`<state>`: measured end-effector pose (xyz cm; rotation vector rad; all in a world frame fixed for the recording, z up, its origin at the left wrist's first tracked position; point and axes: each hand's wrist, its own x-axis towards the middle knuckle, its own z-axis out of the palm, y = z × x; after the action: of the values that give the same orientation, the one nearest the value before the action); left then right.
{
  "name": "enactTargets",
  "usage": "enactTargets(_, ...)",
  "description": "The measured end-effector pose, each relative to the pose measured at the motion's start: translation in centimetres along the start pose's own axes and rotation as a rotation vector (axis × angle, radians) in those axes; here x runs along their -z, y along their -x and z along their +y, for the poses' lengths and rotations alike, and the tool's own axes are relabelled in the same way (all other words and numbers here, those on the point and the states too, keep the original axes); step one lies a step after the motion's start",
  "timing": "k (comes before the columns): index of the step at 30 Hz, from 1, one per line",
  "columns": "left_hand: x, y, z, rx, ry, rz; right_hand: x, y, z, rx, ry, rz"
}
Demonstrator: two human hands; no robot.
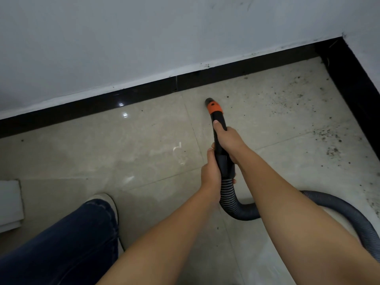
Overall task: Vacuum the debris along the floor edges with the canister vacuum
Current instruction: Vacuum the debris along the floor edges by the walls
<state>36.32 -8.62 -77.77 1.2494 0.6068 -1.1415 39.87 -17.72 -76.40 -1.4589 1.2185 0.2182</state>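
A black vacuum wand [218, 118] with an orange collar [214, 107] points its nozzle tip [208, 100] down at the beige tiled floor, a little short of the black skirting [144, 93]. My right hand [228, 140] grips the wand's upper part, thumb laid along it. My left hand [210, 171] grips the lower part where the grey ribbed hose [232, 202] joins. The hose loops down and runs off to the right [349, 210]. Dark debris [287, 99] is scattered over the tiles toward the right corner. The canister itself is out of view.
A white wall [144, 38] rises behind the skirting, which turns a corner at the upper right [349, 68]. My leg in dark jeans [61, 243] and a light shoe [107, 200] stand at the lower left. A pale flat object [10, 202] lies at the left edge.
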Motion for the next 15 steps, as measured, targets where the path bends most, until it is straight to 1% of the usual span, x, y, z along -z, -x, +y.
enactTargets(6,-0.6,0.3,-0.1,0.017,-0.07,-0.042,1.2,0.4,0.7,-0.036,-0.056,0.068)
enactTargets(9,-0.2,0.2,-0.2,0.011,-0.069,-0.053,1.0,0.7,0.7,-0.033,-0.08,0.057)
enactTargets(12,0.3,0.3,-0.9,0.015,-0.029,-0.034,0.3,1.0,0.9,-0.023,-0.054,0.021)
enactTargets(15,0.6,0.6,-1.6,0.017,-0.042,-0.025,0.2,1.6,1.7,-0.021,-0.051,0.04)
